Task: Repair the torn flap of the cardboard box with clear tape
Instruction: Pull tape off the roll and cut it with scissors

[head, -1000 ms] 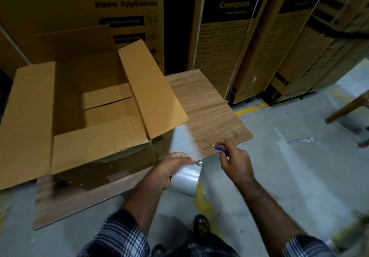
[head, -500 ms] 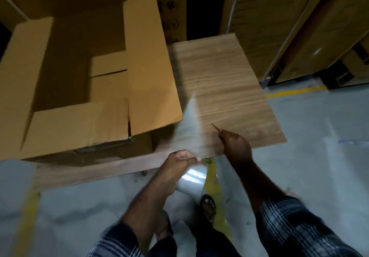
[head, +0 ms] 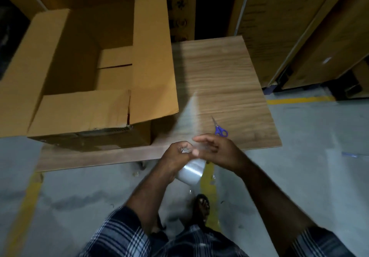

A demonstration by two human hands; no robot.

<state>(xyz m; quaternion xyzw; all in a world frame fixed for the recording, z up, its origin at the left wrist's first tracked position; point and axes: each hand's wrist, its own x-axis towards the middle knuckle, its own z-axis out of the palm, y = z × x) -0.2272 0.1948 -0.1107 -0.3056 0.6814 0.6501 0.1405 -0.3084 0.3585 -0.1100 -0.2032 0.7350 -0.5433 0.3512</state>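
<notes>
No legible text or labels

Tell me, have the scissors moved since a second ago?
Yes. The scissors left the right hand and now lie on the wooden board near its front edge.

The left hand [head: 175,155] hides the top of the tape roll [head: 190,172]; the cardboard box [head: 83,73] is cropped left

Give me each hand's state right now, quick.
Left hand: grips the clear tape roll.
Right hand: fingers loosely extended at the tape's free end; whether it pinches the tape cannot be told.
</notes>
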